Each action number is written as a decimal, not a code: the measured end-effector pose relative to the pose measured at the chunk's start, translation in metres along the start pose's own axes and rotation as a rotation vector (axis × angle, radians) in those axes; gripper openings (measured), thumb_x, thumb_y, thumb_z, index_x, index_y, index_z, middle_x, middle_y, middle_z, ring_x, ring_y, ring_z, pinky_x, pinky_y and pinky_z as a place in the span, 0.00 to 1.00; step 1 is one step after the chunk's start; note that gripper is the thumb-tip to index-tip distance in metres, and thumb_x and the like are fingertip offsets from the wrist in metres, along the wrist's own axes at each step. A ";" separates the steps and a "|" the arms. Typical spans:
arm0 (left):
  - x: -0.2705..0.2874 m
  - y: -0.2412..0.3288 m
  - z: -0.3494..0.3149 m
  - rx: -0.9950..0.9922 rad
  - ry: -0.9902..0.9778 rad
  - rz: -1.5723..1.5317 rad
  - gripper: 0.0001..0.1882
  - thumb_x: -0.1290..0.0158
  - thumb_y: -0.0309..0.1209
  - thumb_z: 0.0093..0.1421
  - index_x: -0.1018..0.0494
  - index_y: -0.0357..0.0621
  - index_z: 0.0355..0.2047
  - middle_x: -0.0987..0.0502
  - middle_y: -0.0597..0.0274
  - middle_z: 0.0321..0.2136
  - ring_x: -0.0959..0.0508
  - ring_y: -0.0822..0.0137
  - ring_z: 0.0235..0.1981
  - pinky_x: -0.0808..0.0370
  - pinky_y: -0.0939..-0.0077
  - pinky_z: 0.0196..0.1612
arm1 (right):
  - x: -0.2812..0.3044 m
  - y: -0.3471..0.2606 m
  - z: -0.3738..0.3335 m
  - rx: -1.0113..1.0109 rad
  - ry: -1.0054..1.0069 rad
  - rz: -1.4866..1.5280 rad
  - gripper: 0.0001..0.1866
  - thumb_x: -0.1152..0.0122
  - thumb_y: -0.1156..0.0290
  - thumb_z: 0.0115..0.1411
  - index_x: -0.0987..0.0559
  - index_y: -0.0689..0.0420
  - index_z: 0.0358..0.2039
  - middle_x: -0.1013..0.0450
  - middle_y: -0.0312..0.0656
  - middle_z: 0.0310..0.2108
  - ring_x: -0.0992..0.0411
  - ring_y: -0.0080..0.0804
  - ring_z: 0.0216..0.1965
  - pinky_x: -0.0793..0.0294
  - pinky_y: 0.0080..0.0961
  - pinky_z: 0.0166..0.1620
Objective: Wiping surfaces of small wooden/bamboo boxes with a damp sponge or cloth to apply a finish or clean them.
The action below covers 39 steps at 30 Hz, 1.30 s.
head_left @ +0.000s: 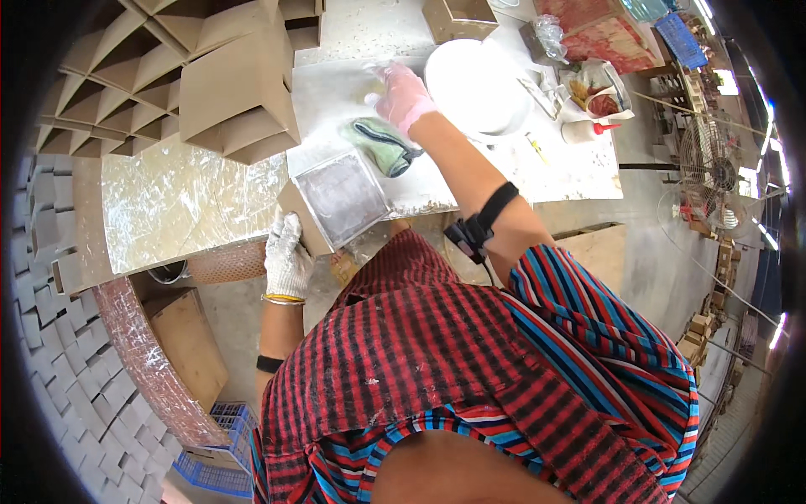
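Observation:
My left hand (286, 250), in a white knitted glove with a yellow cuff, grips the side of a brown box (302, 218) at the table's front edge. The box is tilted, and its grey face (342, 198) with a pale rim shows upward. My right hand (401, 99), in a thin pink glove, reaches over the white tabletop left of a round white tub or lid (477, 84). Its fingertips blur into the pale surface, so whether they hold anything is unclear. A folded green cloth (384, 147) lies between my right hand and the box.
Stacked brown open boxes (239, 97) fill the back left. Right of the round white thing are a white bottle with a red tip (583, 131) and a bag of odds and ends (598, 88). A fan (709, 164) stands far right; a blue crate (214, 454) sits lower left.

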State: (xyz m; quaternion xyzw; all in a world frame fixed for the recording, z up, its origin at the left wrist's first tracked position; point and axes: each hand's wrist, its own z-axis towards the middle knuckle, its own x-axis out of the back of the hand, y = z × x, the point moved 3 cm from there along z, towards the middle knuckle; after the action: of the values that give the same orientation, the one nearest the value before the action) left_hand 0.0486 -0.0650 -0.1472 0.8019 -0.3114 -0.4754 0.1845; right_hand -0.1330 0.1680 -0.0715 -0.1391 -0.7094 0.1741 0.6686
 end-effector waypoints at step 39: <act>-0.117 -0.002 -0.005 -0.953 -0.488 2.196 0.26 0.50 0.43 0.52 0.34 0.48 0.51 0.29 0.59 0.34 0.28 0.58 0.39 0.48 0.49 0.58 | 0.016 -0.019 -0.186 0.120 -0.015 0.270 0.19 0.48 0.66 0.58 0.32 0.53 0.51 0.33 0.46 0.45 0.32 0.44 0.45 0.30 0.31 0.47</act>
State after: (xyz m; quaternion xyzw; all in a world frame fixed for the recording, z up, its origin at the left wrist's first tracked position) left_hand 0.0121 0.0158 -0.0703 -0.1455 -0.6443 -0.2716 0.6999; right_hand 0.0517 0.1695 -0.0409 -0.1917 -0.6775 0.3054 0.6411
